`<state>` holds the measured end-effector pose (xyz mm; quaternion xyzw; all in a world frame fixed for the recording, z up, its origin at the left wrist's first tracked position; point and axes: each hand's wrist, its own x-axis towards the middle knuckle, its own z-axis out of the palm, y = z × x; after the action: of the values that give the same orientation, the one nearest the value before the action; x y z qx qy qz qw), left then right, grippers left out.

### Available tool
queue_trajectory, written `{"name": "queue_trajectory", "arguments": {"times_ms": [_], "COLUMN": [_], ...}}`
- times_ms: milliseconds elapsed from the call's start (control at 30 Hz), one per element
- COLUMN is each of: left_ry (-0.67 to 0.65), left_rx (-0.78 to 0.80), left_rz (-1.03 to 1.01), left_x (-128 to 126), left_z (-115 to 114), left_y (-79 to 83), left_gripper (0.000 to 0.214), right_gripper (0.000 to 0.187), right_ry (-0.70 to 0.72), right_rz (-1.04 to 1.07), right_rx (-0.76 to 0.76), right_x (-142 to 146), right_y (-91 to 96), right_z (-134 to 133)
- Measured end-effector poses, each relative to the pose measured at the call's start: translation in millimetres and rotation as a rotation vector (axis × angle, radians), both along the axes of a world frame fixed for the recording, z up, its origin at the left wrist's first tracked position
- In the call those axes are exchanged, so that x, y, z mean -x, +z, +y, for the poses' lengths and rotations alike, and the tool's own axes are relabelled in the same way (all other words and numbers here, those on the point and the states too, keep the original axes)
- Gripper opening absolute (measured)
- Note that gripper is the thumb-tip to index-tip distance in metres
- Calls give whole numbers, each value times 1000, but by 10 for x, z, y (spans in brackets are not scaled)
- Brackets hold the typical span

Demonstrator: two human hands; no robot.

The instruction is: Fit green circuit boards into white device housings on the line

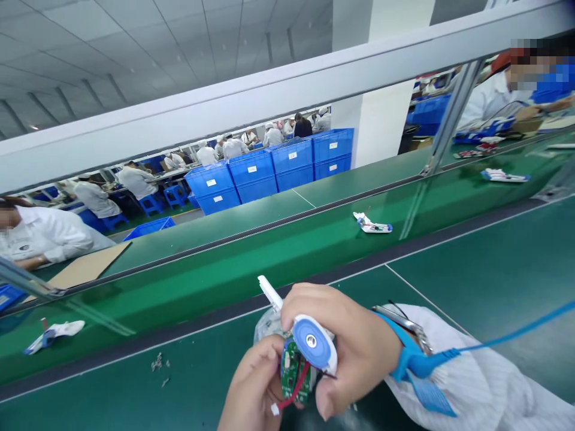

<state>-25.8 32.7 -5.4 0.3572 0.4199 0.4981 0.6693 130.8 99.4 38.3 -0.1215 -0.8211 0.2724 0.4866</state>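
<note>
My right hand [354, 341] is wrapped around a white plastic housing with a blue oval end [309, 342], which has a metal-ringed hole in its middle. A narrow white part [270, 293] of it sticks out above my fingers. Directly beneath the oval end, a green circuit board [291, 368] is exposed, and my left hand [256, 380] pinches its left edge between the fingers. Red wires [300, 386] hang across the board and end in a small white connector [275, 409]. Behind my hands lies something clear, like a plastic bag [265, 326], partly hidden.
Small screws [157, 362] lie on the green bench at the left. Across it runs a green conveyor belt [215, 263] carrying several similar white housings [372, 224]. A blue wrist strap cord [507, 335] stretches right. Beyond are a metal frame, stacked blue bins [251, 173] and co-workers.
</note>
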Motion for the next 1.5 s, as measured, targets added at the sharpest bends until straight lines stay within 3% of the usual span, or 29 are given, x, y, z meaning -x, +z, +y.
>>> {"name": "queue_trajectory", "arguments": {"times_ms": [133, 233, 333, 400, 467, 600, 667, 800, 867, 933, 1000, 1067, 1133, 1167, 1267, 1500], "left_ry": [-96, -181, -183, -141, -75, 34, 87, 217, 260, 278, 327, 465, 595, 628, 635, 674], "left_rx": [49, 15, -10, -17, -8, 45, 32, -35, -80, -144, -200, -226, -263, -295, -430, -569], "left_rz": [-198, -205, -205, -185, -142, -71, -41, 4, 25, 68, 127, 195, 260, 292, 399, 728], "left_x": [33, 64, 92, 124, 169, 242, 251, 265, 296, 326, 323, 269, 183, 140, 60, 129], "left_z": [26, 36, 47, 44, 26, -35, -62, -79, -72, -67, -73, -92, -117, -129, -146, -143], "left_y": [-41, -14, 71, 142, 211, 312, 338, 326, 292, 253, 227, 223, 233, 238, 235, 166], "left_gripper": [22, 28, 31, 34, 38, 43, 43, 41, 39, 36, 33, 33, 35, 35, 31, 26], "right_gripper": [60, 59, 62, 62, 62, 63, 64, 82, 92, 89, 68, 34, 12, 11, 10, 13], "right_ry": [4, 36, 48, 39, 101, 418, 483, 472, 445, 314, 50, -178, -225, -209, -189, -89], "right_rz": [-66, -98, -125, -147, -181, -114, -34, 9, 7, 16, 73, 143, 148, 122, 33, 45], "right_rx": [-41, -3, 87, 232, 502, 1011, 1131, 1306, 1311, 1205, 948, 611, 366, 306, 310, 562], "right_x": [-10, -21, -7, 14, 41, 104, 132, 164, 169, 169, 170, 178, 201, 218, 284, 350], "right_y": [7, -3, -50, -96, -146, -248, -295, -341, -325, -281, -210, -119, -26, 14, 75, 9], "right_z": [27, 44, 45, 42, 38, 29, 23, 12, 6, -13, -54, -117, -187, -218, -269, -241]}}
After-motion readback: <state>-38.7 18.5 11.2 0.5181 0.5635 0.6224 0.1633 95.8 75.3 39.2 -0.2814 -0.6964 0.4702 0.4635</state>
